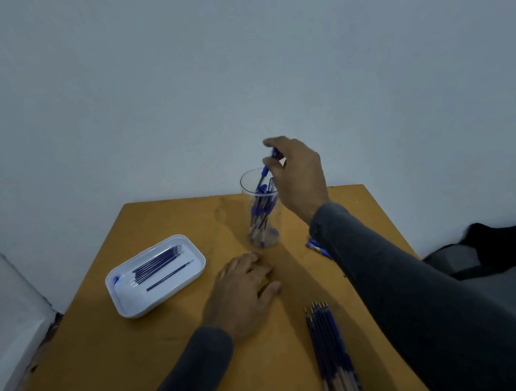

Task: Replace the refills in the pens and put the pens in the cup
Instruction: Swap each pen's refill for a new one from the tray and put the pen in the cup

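Refills [332, 350] lying bundled at near table [109, 373] edge | left hand [245, 290] resting flat, fingers relaxed | white tray [124, 307] holding more refills | right hand [299, 177] pinching blue pen [268, 167] over clear cup [260, 214] of pens, far side

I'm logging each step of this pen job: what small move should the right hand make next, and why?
Probably loosen its grip and let go: the right hand pinches a blue pen whose lower end already dips inside the clear cup among the other pens. The left hand rests flat on the table.
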The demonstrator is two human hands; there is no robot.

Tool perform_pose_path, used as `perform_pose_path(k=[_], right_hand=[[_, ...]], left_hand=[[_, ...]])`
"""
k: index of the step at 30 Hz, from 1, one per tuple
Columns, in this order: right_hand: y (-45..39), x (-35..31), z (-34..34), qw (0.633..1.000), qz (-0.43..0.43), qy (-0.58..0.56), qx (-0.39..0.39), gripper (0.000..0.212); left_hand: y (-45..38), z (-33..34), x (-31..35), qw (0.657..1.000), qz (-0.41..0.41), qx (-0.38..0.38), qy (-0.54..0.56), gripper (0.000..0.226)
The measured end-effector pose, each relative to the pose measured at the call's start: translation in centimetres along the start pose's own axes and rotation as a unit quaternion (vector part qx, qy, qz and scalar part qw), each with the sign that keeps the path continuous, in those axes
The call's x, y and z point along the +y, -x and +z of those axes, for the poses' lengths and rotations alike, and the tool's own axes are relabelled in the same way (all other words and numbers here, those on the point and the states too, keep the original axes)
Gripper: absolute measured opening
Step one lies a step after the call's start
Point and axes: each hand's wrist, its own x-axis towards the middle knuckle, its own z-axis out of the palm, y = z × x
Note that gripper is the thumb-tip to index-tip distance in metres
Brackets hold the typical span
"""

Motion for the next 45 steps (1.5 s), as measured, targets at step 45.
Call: perform_pose_path(k=[45], right_hand=[[13.1,10.5,-3.5,0.930,0.186,0.254,-0.188,0.023]], left_hand=[[-0.6,0.0,0.0,0.999,-0.013,-0.028,-0.022,0.053]])
